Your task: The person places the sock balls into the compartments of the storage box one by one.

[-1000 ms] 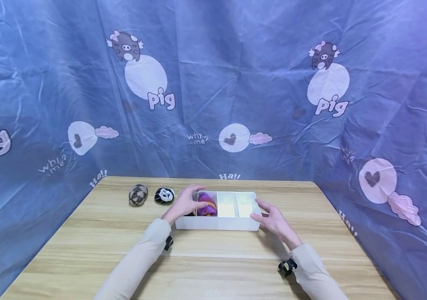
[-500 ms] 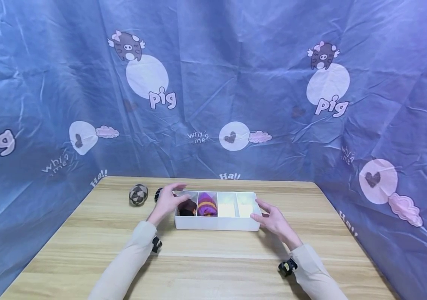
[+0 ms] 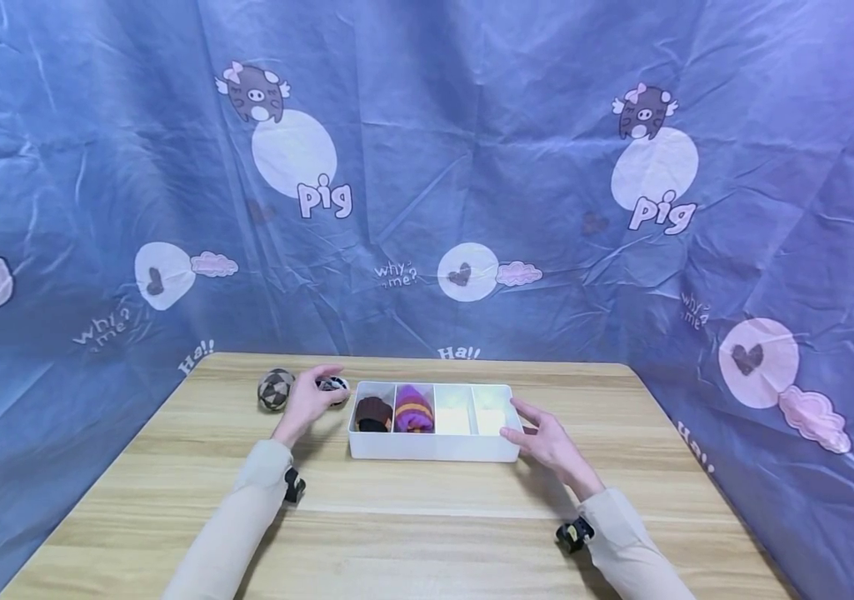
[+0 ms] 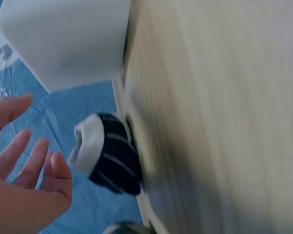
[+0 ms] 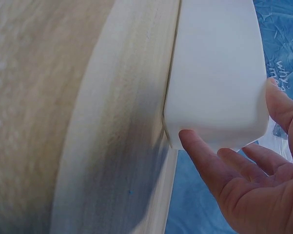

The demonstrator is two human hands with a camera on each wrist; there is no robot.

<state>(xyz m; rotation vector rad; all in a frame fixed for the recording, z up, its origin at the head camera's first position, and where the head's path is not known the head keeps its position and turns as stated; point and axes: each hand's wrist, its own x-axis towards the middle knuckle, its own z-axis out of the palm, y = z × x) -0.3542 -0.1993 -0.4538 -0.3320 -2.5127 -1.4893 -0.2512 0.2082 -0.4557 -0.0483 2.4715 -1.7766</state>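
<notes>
My left hand (image 3: pixel 307 406) is over the black-and-white striped rolled socks (image 3: pixel 333 390), fingers and thumb spread apart around nothing. In the left wrist view the white cuff of the striped socks (image 4: pixel 109 153) faces the fingertips, with a gap between. My right hand (image 3: pixel 549 442) grips the right end of a white divided box (image 3: pixel 434 447), thumb and fingers around its corners. Dark brown rolled socks (image 3: pixel 374 412) sit in the leftmost compartment. Purple rolled socks (image 3: pixel 414 410) with an orange band fill the one beside it; the two right compartments hold nothing.
Brown-and-grey checkered rolled socks (image 3: pixel 274 390) lie left of my left hand. All stands on a wood-grain table (image 3: pixel 427 533) near its back edge. A blue printed curtain (image 3: pixel 412 208) hangs behind and along the sides.
My left hand has moved left from over the box's left compartments to the striped socks, uncovering the dark brown socks. The right hand and the box have stayed in place.
</notes>
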